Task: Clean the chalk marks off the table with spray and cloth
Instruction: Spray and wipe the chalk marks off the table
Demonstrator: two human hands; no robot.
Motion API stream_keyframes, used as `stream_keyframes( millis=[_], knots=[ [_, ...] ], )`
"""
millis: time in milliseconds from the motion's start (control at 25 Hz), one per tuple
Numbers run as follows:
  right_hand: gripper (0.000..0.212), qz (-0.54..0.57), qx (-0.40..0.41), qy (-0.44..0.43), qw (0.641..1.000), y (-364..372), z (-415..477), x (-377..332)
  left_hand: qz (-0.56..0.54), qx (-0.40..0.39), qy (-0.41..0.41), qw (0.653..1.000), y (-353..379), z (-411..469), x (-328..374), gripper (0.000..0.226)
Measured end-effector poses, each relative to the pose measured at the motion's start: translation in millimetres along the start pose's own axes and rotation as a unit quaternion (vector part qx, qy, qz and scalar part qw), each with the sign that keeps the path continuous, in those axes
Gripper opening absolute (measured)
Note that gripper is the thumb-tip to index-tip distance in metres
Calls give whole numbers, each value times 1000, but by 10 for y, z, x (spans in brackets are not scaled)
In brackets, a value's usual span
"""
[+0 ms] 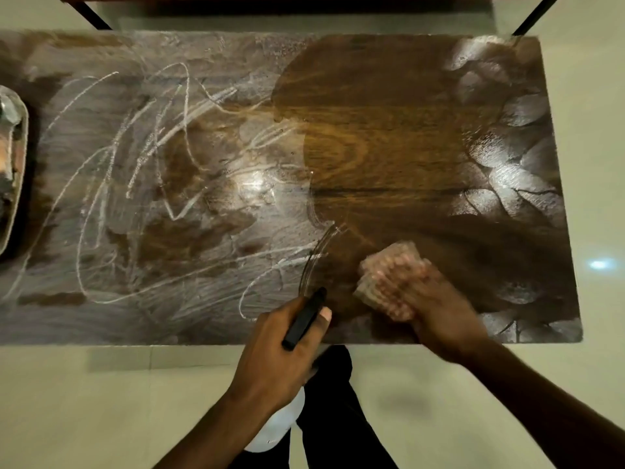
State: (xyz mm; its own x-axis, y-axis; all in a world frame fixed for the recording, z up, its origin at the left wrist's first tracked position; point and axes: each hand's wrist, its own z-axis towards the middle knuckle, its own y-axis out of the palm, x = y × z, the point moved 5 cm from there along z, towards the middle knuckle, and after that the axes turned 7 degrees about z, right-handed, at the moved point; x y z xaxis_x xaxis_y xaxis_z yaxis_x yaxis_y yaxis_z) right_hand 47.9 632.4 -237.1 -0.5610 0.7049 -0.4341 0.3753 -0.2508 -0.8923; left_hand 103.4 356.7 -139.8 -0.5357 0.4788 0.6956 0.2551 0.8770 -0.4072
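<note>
White chalk marks (142,184) scrawl over the left and middle of the dark wooden table (389,137). A wiped, wet brown patch covers the centre right. My right hand (426,299) presses a folded pinkish cloth (385,272) flat on the table near the front edge; both are motion-blurred. My left hand (280,350) grips a spray bottle (304,319) with a black trigger head at the table's front edge. Its white body (280,424) hangs below my hand.
A tray-like container (13,170) with unclear contents sits at the table's left edge. Pale smeared patches remain along the right side (514,154). Light tiled floor (101,401) surrounds the table, and black legs of other furniture (91,15) stand beyond it.
</note>
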Motion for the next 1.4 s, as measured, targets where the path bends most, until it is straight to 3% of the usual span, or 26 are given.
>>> stream_keyframes(
  millis=[80, 160, 200, 240, 280, 360, 440, 480, 560, 640, 680, 720, 760, 800, 840, 920, 960, 1040, 1080, 1120, 1200, 1280, 1360, 1400],
  knots=[
    [77, 48, 148, 216, 964, -235, -169, 357, -16, 4, -4, 1000, 0, -70, -68, 57],
    [72, 103, 276, 413, 862, -159, -238, 293, -18, 0, -7, 1000, 23, -80, -125, 61],
    [71, 117, 300, 463, 826, -43, -218, 96, -12, -1, -7, 1000, 41, -75, -155, 64],
    [68, 114, 291, 461, 830, 102, -181, -171, -7, -1, -8, 1000, 55, -68, -186, 65],
    [64, 99, 253, 405, 873, 260, -163, -474, -5, 0, -6, 1000, 63, -59, -199, 65],
    [61, 47, 102, 188, 976, 567, -332, -957, 1, -4, 7, 1000, 61, -50, -182, 68],
    [63, 1, -15, 33, 999, 563, -670, -866, 14, -12, 19, 1000, 34, -62, -170, 70],
    [66, -11, -17, 31, 999, 475, -798, -698, 17, -12, 20, 1000, 2, -70, -171, 70],
    [66, -12, 65, 175, 982, 243, -971, -287, 9, -11, 24, 1000, -73, -85, -189, 68],
    [62, 29, 207, 379, 902, 2, -1046, -24, -2, -10, 28, 1000, -150, -96, -206, 69],
    [65, 55, 274, 439, 854, -28, -975, -66, -8, -11, 26, 1000, -181, -101, -224, 70],
    [67, 73, 312, 469, 823, 5, -817, -214, -13, -10, 25, 1000, -212, -103, -244, 69],
    [69, 87, 316, 474, 817, 94, -603, -456, -15, -7, 23, 1000, -239, -104, -268, 66],
    [68, 103, 290, 453, 837, 238, -368, -770, -14, -2, 22, 1000, -267, -107, -298, 62],
    [67, 116, 243, 402, 875, 419, -133, -1117, -11, 6, 20, 1000, -300, -112, -331, 58],
    [64, 109, 109, 198, 968, 771, 222, -1791, -1, 27, 16, 1000, -384, -119, -410, 50],
    [62, 85, 34, 74, 993, 877, 312, -1960, 1, 37, 16, 999, -431, -124, -442, 43],
    [62, 25, -53, -92, 994, 817, 421, -1788, -6, 46, 19, 999, -550, -138, -501, 35],
    [65, 3, -54, -95, 994, 691, 494, -1575, -8, 44, 19, 999, -602, -145, -542, 38],
    [69, -3, -33, -42, 999, 541, 575, -1319, -10, 40, 16, 999, -641, -152, -587, 45],
    [72, 35, 64, 156, 985, 194, 731, -792, -20, 24, 2, 999, -689, -197, -685, 52],
    [73, 95, 150, 317, 932, 6, 931, -535, -30, 5, -7, 1000, -684, -264, -759, 50],
    [75, 124, 168, 378, 902, 49, 1167, -659, -41, -6, -18, 999, -654, -333, -823, 43],
    [75, 110, 146, 355, 917, 121, 1248, -827, -46, -4, -20, 999, -650, -358, -851, 40]
  ],
)
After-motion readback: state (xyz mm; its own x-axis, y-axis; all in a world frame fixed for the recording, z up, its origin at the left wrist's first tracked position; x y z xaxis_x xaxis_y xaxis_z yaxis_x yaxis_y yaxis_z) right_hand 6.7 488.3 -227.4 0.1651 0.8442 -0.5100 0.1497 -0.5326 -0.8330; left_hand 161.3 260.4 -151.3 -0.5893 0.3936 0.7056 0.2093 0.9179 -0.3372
